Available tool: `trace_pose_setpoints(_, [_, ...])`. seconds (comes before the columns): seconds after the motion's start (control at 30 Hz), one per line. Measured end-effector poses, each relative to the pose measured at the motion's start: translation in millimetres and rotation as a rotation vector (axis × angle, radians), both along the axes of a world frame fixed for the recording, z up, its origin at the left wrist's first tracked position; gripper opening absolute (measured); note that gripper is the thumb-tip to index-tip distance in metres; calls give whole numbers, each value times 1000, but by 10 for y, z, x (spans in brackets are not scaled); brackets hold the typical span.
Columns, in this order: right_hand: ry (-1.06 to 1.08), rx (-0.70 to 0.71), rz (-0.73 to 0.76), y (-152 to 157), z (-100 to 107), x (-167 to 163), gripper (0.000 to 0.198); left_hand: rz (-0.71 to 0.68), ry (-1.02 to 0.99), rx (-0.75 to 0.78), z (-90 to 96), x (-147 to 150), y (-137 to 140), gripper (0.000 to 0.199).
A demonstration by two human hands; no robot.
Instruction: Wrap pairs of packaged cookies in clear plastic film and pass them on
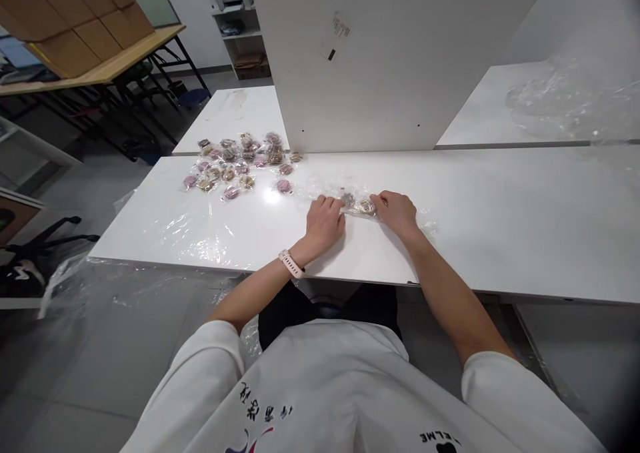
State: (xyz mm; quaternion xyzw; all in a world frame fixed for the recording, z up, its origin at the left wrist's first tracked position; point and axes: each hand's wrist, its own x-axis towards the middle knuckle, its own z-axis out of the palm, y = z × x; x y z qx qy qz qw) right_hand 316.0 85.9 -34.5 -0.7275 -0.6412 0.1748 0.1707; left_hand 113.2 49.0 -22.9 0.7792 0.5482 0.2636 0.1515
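Note:
Both my hands are at a clear plastic bag lying on the white table, with small round brownish-grey pieces inside. My left hand, with a pink watch band at the wrist, has its fingers curled onto the bag's left part. At the other end, my right hand pinches the plastic beside the rightmost round piece. More crinkled clear film spreads behind and to the right of the hands. A single wrapped pink round piece lies left of my left hand.
A cluster of wrapped pink and brown pieces lies on the table's left part. A white upright panel rises at the table's back. Clear film sits behind right, and cardboard boxes stand on a wooden table far left.

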Motion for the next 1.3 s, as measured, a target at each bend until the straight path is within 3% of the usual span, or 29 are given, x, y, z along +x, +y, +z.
trace_pose_setpoints(0.07, [-4,-1,-8,-14,-5,0,38,73,-167,-247,-31,-18,-90,7])
trace_pose_setpoints(0.13, [-3,0,-7,-23,-6,-1,37,215,-461,-422,-42,-68,-42,5])
trace_pose_setpoints(0.27, [-2,18,-1,-26,-16,-6,37,441,-1050,-622,-22,-141,305,27])
trace_pose_setpoints(0.37, [-4,30,-2,-24,-27,-4,36,516,-1172,-665,-15,-64,504,34])
trace_pose_setpoints(0.43, [0,30,1,-23,-32,2,36,517,-1085,-544,-30,36,535,46])
trace_pose_setpoints(0.53, [10,24,0,-21,-39,4,34,367,-735,-175,-84,166,484,52])
trace_pose_setpoints(0.63, [15,20,-16,-4,-50,-18,33,-23,-286,45,-176,214,416,42])
trace_pose_setpoints(0.7, [18,19,-17,13,-54,-29,32,-284,-19,57,-244,209,379,43])
trace_pose_setpoints(0.77, [68,69,14,6,-50,9,30,-407,182,65,-300,191,344,49])
trace_pose_setpoints(0.87, [125,360,-52,-144,-51,236,34,-395,339,95,-342,168,297,60])
trace_pose_setpoints(0.93, [35,544,-256,-376,-87,491,39,-377,374,108,-350,166,281,61])
trace_pose_setpoints(1.0, [-126,560,-438,-674,-166,747,41,-370,377,116,-355,174,281,59])
trace_pose_setpoints(1.03, [-200,518,-452,-820,-217,844,40,-370,372,117,-357,180,285,59])
trace_pose_setpoints(1.17, [-270,399,-146,-1104,-364,844,37,-374,352,113,-369,202,309,54])
trace_pose_setpoints(1.3, [18,431,147,-776,-286,400,44,-363,325,119,-391,212,325,50])
